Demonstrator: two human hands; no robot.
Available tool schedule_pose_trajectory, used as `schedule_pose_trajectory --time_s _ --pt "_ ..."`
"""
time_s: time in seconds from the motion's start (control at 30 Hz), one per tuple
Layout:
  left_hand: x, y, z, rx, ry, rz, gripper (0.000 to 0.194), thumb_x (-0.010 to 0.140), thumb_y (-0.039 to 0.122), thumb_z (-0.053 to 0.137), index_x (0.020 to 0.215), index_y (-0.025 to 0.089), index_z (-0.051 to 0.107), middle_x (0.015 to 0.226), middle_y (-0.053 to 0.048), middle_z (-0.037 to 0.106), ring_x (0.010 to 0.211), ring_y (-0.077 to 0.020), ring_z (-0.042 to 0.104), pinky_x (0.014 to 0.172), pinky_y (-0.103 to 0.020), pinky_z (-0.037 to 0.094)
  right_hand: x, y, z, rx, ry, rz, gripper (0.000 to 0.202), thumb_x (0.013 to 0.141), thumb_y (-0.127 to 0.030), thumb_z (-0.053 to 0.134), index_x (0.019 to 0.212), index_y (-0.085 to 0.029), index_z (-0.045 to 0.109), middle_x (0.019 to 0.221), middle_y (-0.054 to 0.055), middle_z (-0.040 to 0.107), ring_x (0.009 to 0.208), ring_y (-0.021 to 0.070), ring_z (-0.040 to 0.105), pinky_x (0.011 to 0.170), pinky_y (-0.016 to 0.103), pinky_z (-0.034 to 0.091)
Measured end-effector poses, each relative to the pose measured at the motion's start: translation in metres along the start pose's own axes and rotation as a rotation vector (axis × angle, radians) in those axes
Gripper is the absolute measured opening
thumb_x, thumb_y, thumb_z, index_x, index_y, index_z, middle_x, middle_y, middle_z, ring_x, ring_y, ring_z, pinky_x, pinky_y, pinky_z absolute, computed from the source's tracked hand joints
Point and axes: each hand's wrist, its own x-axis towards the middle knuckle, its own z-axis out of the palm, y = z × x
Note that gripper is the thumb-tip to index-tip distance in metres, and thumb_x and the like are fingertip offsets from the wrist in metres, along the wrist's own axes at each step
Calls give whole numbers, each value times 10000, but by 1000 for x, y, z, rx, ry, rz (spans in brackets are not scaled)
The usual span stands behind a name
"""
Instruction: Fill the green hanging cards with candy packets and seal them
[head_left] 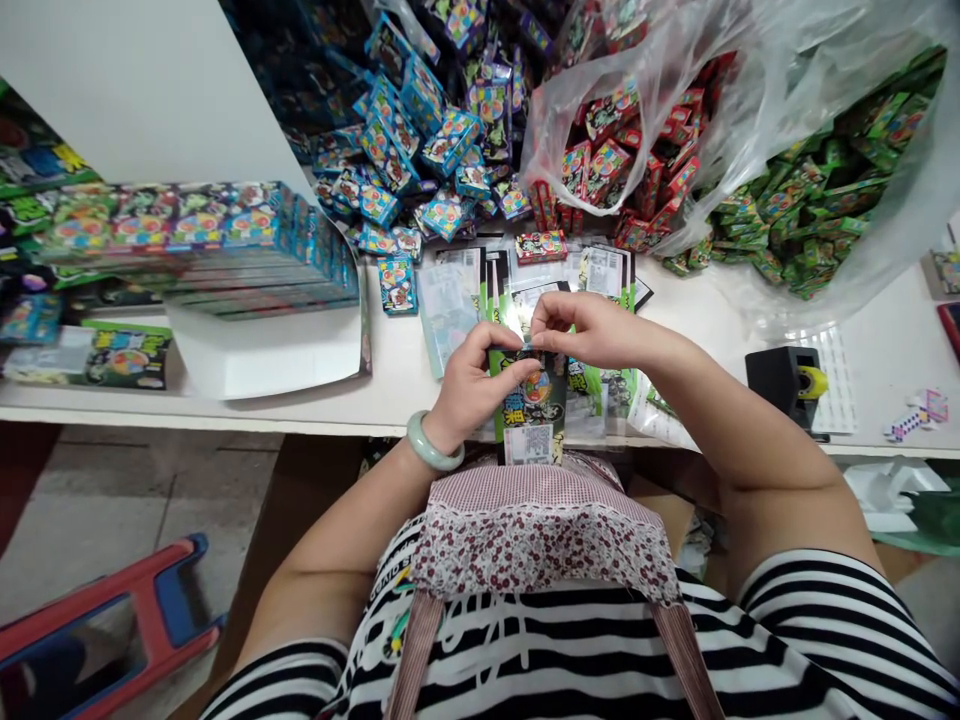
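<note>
Near the table's front edge, my left hand, with a pale green bangle on the wrist, grips a flat black-and-green printed packet between thumb and fingers. My right hand is closed in a pinch at the packet's upper edge, its fingertips almost meeting those of my left. What exactly the right fingertips pinch is too small to make out. Beneath and behind my hands lie more flat printed packets. A small red box rests at their far end, and a small blue box lies to the left.
Loose blue and purple boxes are heaped at the back. Plastic bags hold red boxes and green boxes. A white tray with stacked boxes stands left. On the right sits a black tape dispenser. A red-and-blue stool is lower left.
</note>
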Motion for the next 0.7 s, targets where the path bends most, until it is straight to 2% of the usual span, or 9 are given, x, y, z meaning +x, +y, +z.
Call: schedule_pose_trajectory --time_s 0.1,0.2,0.3,0.37,0.47,0.53,0.57,0.63,0.7 --pt "1 -1 2 45 20 21 206 838 331 744 871 212 578 839 14 618 807 -131 610 774 -286 499 0 -5 3 -70 21 19 114 829 -137 642 761 -183 562 675 -50 564 641 92 487 630 246 381" --pt "0 -3 1 60 23 54 178 829 246 732 888 214 568 837 24 603 803 -118 598 769 -270 491 4 -4 4 -47 13 104 112 820 -153 642 759 -180 552 684 -45 555 646 91 479 636 238 388" --pt "-5 -7 0 16 37 10 235 805 238 748 960 223 572 909 9 607 864 -124 604 806 -274 501 9 7 7 140 -43 277 114 802 -172 658 767 -190 551 671 -42 540 623 96 480 599 228 389" --pt "-13 -9 0 -82 19 -87 377 783 281 781 1086 234 563 1016 -19 630 925 -141 628 820 -280 524 10 17 10 332 -118 416 114 782 -189 655 760 -196 543 639 -43 517 572 96 465 531 219 365" --pt "-33 -6 -1 -291 -167 -268 490 792 406 781 1186 217 561 1063 -58 682 930 -170 674 805 -299 563 10 26 13 557 -203 529 165 706 -228 678 687 -197 517 571 -57 456 498 81 403 443 208 311" --pt "-45 2 -7 -371 -292 -342 427 831 482 731 1117 184 622 1002 -66 722 905 -187 696 808 -325 578 8 25 11 613 -237 507 201 650 -255 724 657 -187 535 570 -56 471 500 71 408 446 204 332" --pt "-49 8 -13 -379 -301 -348 408 844 503 712 1078 175 648 984 -68 736 906 -196 704 815 -336 583 7 23 9 612 -253 475 207 637 -275 751 670 -177 572 598 -43 518 522 73 445 474 206 369" --pt "-51 21 -36 -320 -185 -276 380 854 502 707 1057 181 679 1000 -61 757 923 -204 716 830 -346 590 5 18 0 570 -229 383 239 643 -325 800 756 -170 658 719 0 635 635 101 562 596 230 465" --pt "-45 36 -75 -152 70 -88 350 851 472 726 1073 204 688 1026 -41 769 941 -197 723 851 -353 593 4 16 -10 503 -101 295 313 669 -397 829 875 -193 712 848 29 701 774 135 636 725 265 507"
